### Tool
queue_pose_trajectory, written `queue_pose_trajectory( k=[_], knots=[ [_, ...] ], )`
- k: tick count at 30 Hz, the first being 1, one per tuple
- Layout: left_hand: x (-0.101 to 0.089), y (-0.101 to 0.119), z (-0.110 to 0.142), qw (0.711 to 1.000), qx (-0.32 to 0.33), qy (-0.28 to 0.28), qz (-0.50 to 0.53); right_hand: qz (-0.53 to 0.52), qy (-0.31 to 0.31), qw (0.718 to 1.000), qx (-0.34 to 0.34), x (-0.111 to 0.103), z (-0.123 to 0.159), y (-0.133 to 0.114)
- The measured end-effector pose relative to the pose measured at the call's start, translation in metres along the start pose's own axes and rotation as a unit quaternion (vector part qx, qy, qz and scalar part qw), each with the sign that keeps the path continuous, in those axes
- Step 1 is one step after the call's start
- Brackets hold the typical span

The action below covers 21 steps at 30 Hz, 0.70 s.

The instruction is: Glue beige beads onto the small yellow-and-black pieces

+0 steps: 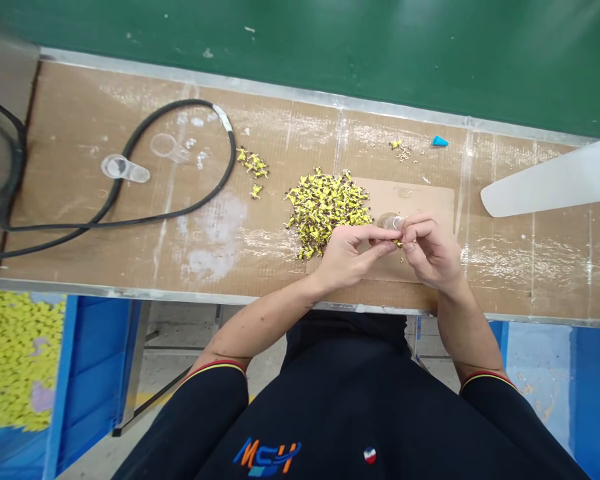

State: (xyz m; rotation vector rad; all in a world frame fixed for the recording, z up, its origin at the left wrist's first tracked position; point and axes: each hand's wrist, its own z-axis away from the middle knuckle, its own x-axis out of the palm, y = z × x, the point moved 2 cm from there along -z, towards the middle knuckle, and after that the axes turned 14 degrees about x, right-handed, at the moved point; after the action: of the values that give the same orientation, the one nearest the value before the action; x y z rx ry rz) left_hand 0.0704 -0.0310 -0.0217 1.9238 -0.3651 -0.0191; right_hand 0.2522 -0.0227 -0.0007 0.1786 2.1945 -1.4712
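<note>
Your left hand (350, 257) and right hand (430, 253) are clenched close together at centre right, their fingertips grasping a small yellow-and-black component (397, 244). A clear round plastic piece (391, 221) sits against your fingers, though you can't tell whether it's held. Beneath your hands lies a brown cardboard sheet (405, 203), with a heap of similar yellow-and-black components (327, 212) just to its left at centre. A looped black rubber cable (180, 217) lies on the cardboard-covered workbench (280, 117) at upper left, and a blue crate of yellow pieces (95, 360) sits at lower left.
</note>
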Motion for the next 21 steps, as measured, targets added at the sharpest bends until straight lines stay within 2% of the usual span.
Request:
queue_pose_trajectory(
  k=[5, 9, 14, 17, 21],
  knots=[
    [-0.0001, 0.0012, 0.0000, 0.999, 0.022, -0.002, -0.024, 0.039, 0.007, 0.999, -0.009, 0.0009, -0.0019, -0.0014],
    [0.0000, 0.0043, 0.0004, 0.993, 0.095, 0.000, -0.070, 0.046, 0.022, 0.999, -0.010, 0.0021, -0.0023, -0.0037],
    [0.0021, 0.0055, 0.0030, 0.969, 0.190, 0.024, -0.155, 0.045, 0.024, 0.999, 0.003, 0.0035, -0.0034, -0.0062],
    [0.0026, 0.0058, 0.0040, 0.960, 0.207, 0.042, -0.186, 0.033, 0.022, 0.999, 0.017, 0.0040, -0.0035, -0.0065],
    [0.0023, 0.0061, 0.0040, 0.954, 0.222, 0.038, -0.196, 0.015, 0.020, 0.999, 0.028, 0.0045, -0.0031, -0.0065]
  ],
)
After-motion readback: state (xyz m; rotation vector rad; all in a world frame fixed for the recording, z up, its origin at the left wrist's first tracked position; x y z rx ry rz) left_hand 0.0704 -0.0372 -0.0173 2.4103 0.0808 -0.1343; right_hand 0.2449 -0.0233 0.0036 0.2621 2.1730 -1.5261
